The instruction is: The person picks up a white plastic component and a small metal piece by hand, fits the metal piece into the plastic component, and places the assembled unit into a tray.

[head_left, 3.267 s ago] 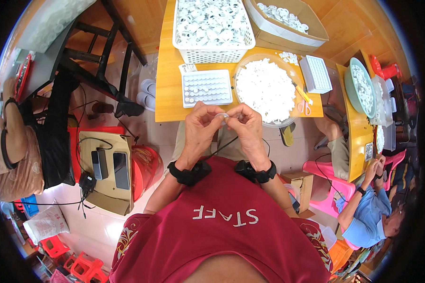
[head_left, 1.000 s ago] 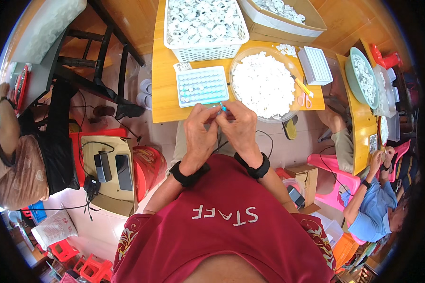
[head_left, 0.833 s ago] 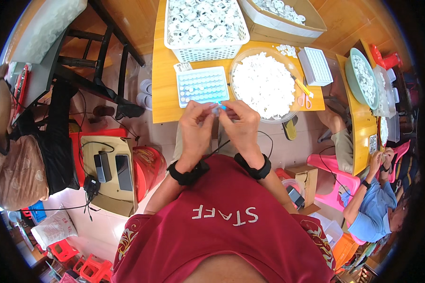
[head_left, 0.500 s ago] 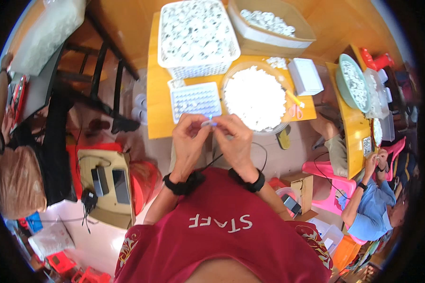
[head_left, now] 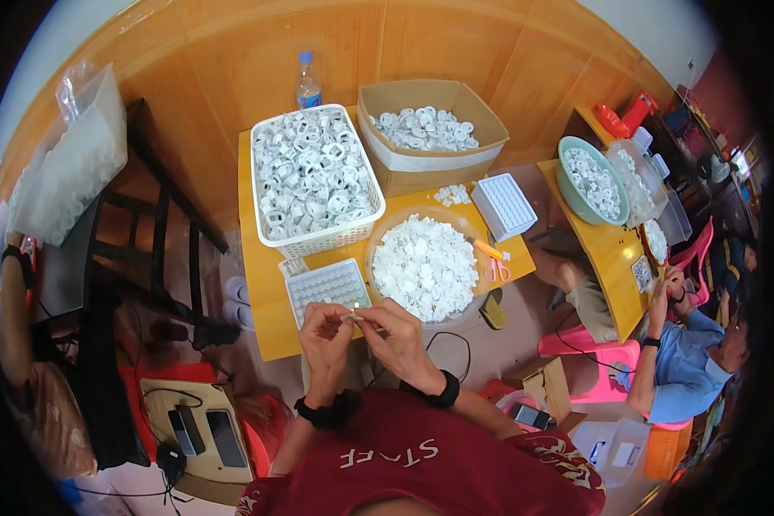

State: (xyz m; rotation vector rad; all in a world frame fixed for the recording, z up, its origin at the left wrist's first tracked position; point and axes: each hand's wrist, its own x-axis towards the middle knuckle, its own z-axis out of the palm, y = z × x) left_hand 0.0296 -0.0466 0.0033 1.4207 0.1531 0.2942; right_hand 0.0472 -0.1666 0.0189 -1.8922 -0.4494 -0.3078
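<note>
Both hands meet just over the near edge of a white tray [head_left: 299, 295] with rows of small hollows. My left hand [head_left: 323, 351] and my right hand [head_left: 399, 342] are both closed in a pinch on one small white plastic part [head_left: 353, 316]. Fingertips cover most of it, so its exact shape is hard to make out. Right of the tray stands a wide, clear round basin [head_left: 373, 279], heaped with small white plastic pieces. Behind the tray is a white basket [head_left: 353, 230] full of white and grey parts.
A cardboard box [head_left: 482, 129] of round white parts stands behind the basin. Nearby lie a white slotted block [head_left: 505, 206], a yellow cutter [head_left: 487, 249] and pink scissors [head_left: 497, 271]. A bottle [head_left: 308, 82] is by the wall. A person in blue [head_left: 684, 361] works at the right-hand table.
The view has tilted up, bringing the wall and bottle in and shifting the table lower. My hands stay pinched together on a small part near the tray.
</note>
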